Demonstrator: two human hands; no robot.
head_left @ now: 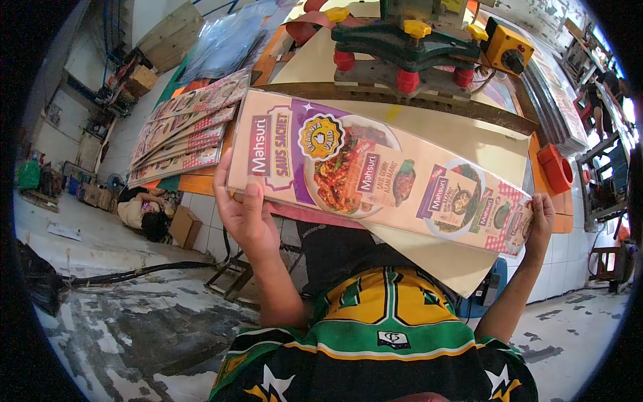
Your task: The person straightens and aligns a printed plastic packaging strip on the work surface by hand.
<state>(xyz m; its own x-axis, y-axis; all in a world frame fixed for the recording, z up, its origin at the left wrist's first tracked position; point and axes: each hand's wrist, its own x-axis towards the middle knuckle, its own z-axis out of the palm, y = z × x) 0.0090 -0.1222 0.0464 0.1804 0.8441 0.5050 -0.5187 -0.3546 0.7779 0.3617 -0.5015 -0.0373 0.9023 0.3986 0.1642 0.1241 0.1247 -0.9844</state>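
Between my two hands I hold a long printed sheet (408, 184) marked "Mahsuri Saus Sachet", with food pictures on a peach and purple ground. It slants down from left to right above the table's front edge. My left hand (249, 211) grips its left end, thumb on top and fingers partly hidden beneath. My right hand (540, 218) pinches its lower right corner. Just beyond the sheet lies cream board (469, 139), partly covered by it. Behind that stands a green press machine (402, 43) with yellow knobs and red feet.
A fanned stack of similar printed pieces (191, 127) lies at left, with clear plastic sheets (224, 43) behind it. At right are a red-orange holder (555, 167), a yellow control box (509, 50) and another stack (556, 100). A person (146, 211) lies on the floor at left.
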